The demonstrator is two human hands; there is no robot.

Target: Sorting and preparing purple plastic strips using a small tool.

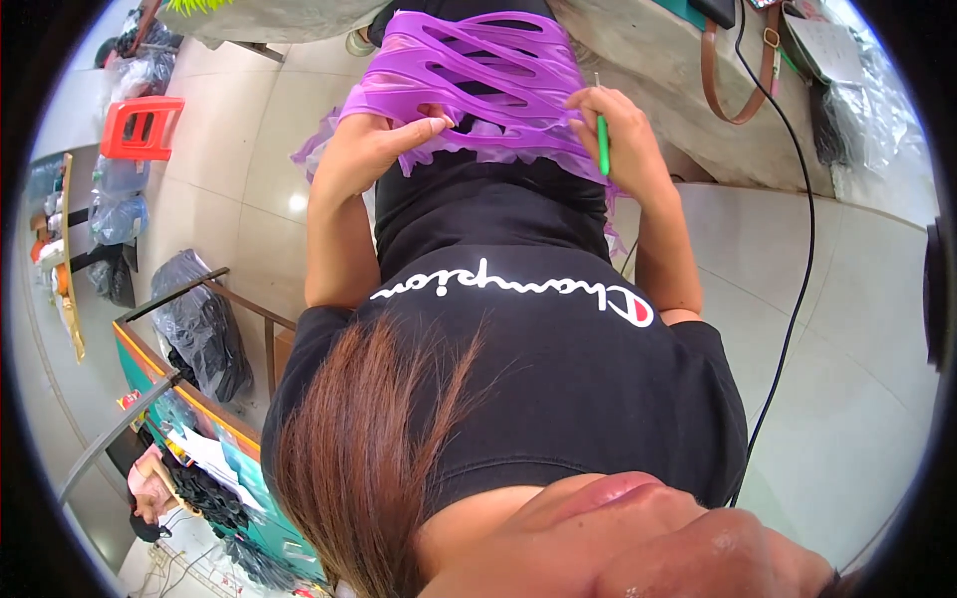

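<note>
Across my lap lies a purple sheet (469, 75) with long, curved openings cut through it and thin, ruffled film along its edges. My left hand (384, 148) is closed on the sheet's near left part, thumb on top and the other fingers partly hidden beneath. At the right edge of the sheet, my right hand (623, 128) is closed round a slim tool with a green handle (603, 148). A thin metal tip shows beyond the fingers; its exact kind I cannot make out. Some right fingertips are close to the sheet, perhaps touching it.
A grey worktop (688, 75) runs ahead and right, with a brown strap (725, 85) hanging over its edge. A black cable (805, 229) hangs down at the right. A red stool (143, 128) and a dark plastic bag (204, 319) stand left. Another person (150, 488) is far behind left.
</note>
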